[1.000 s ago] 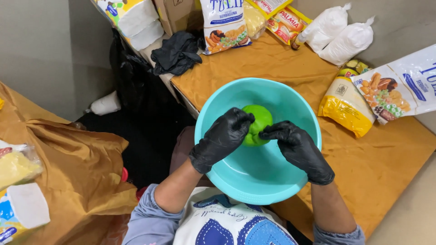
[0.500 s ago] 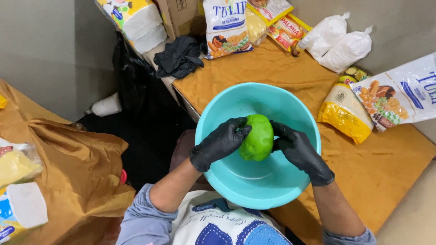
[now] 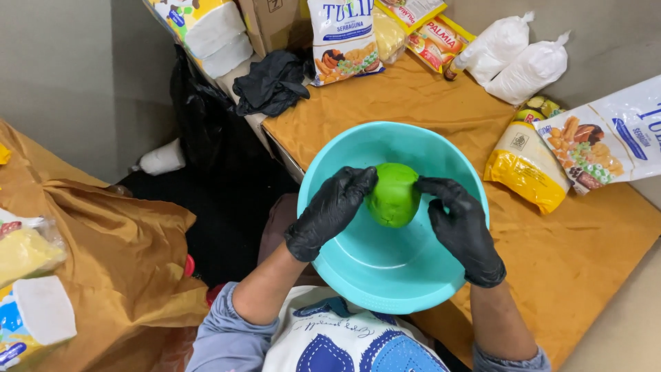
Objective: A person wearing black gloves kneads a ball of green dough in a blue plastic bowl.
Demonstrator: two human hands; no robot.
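We see a green ball of dough (image 3: 394,195) just right of the frame's centre, held up inside a turquoise bowl (image 3: 385,275) and clear of the bowl's floor. Both of the person's hands wear black gloves. The left hand (image 3: 332,210) comes in from the lower left; its grip is partly closed, fingers curled against the left side of the dough. The right hand (image 3: 463,227) comes in from the lower right; its grip is likewise partly closed, fingertips pressing the dough's upper right edge while the palm stays off to the right of it. So the dough sits between the two grips, touching the fingers of each, with most of its front face uncovered towards us.

The bowl rests at the near edge of a surface (image 3: 585,262) covered in brown paper, which runs from the centre to the right of the frame. On it, at right, we note a yellow packet (image 3: 527,169) and a white printed bag (image 3: 606,141); at upper right lie two white tied bags (image 3: 513,55). A black cloth (image 3: 272,83) lies at upper centre-left. Crumpled brown paper (image 3: 103,248) fills the left of the frame.
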